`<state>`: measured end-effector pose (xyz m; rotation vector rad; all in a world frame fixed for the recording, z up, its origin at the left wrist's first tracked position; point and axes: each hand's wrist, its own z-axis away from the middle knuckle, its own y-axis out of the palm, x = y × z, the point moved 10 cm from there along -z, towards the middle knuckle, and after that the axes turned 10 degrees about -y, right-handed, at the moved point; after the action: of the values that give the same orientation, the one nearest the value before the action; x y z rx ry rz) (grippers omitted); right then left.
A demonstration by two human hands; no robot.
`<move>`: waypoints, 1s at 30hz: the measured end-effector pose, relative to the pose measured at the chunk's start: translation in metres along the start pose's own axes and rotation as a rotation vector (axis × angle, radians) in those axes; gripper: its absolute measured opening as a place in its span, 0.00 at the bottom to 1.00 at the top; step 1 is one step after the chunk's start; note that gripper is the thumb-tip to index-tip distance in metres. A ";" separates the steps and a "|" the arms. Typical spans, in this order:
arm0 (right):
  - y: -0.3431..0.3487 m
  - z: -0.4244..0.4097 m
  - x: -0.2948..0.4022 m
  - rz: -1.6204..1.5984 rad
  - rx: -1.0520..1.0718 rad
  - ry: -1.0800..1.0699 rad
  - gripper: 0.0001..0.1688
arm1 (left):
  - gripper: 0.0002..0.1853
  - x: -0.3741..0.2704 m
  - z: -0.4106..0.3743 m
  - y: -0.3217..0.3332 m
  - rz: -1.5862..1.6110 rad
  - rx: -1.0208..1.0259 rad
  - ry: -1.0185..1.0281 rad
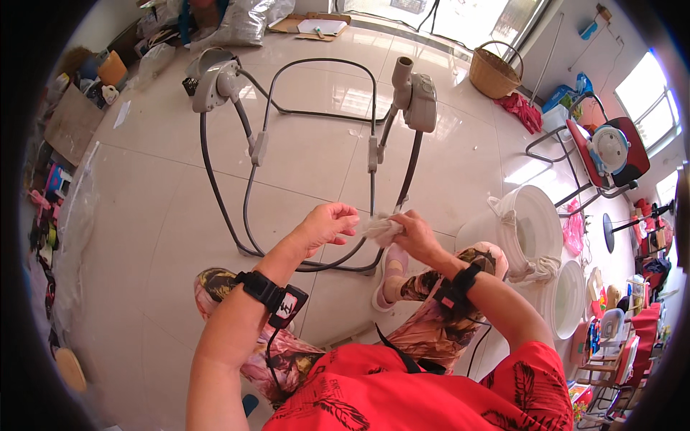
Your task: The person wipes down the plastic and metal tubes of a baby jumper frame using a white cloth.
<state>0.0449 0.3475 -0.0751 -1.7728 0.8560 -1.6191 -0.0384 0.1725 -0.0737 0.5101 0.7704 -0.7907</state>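
A pale, crumpled cloth point(381, 228) is bunched in my right hand point(418, 235), over the near right part of a metal tube frame point(205, 175). My left hand point(328, 228) is just left of the cloth, fingers curled and apart, holding nothing that I can see. The frame looks like a baby swing stand. Grey plastic housings top its uprights, one at the left point(218, 86) and one at the right point(420, 102) with an upturned open socket point(403, 67). A thinner looped tube point(323, 61) with grey joints stands between the uprights.
White buckets point(531, 215) stand by my right knee, one with cloth on its rim. Farther right, a red chair point(585, 153) carries a small fan point(610, 148). A wicker basket point(495, 73) sits at the back right. Plastic sheeting point(78, 231) and clutter line the left side.
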 end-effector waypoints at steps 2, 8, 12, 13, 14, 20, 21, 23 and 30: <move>0.016 0.005 0.016 -0.266 0.027 0.085 0.21 | 0.31 0.001 0.001 0.008 -0.180 -0.030 0.028; 0.013 -0.015 0.067 -0.866 -0.001 0.288 0.27 | 0.39 -0.014 0.018 0.027 -0.029 0.104 0.065; -0.020 -0.045 0.086 -0.878 -0.151 0.146 0.32 | 0.28 -0.022 0.016 -0.005 0.302 -0.036 0.170; -0.022 -0.050 0.074 -0.867 -0.189 0.169 0.32 | 0.26 -0.026 0.011 -0.008 0.376 -0.020 0.205; -0.019 -0.056 0.055 -0.857 -0.230 0.193 0.31 | 0.23 -0.025 0.009 -0.016 0.412 -0.059 0.208; 0.008 -0.054 0.000 -0.740 -0.338 0.304 0.29 | 0.19 -0.038 -0.001 -0.028 0.525 -0.165 0.292; 0.014 -0.050 -0.005 -0.770 -0.351 0.357 0.29 | 0.19 -0.043 -0.004 -0.027 0.537 -0.157 0.318; 0.026 -0.046 0.026 -1.132 -0.329 0.484 0.29 | 0.19 -0.049 0.005 -0.038 0.468 -0.238 0.386; 0.007 -0.063 0.027 -1.093 -0.462 0.282 0.31 | 0.25 -0.163 0.011 0.005 0.023 -0.385 0.625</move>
<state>-0.0172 0.3216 -0.0580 -2.6312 0.3510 -2.5288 -0.1054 0.2394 0.0592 0.4156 1.4581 -0.4358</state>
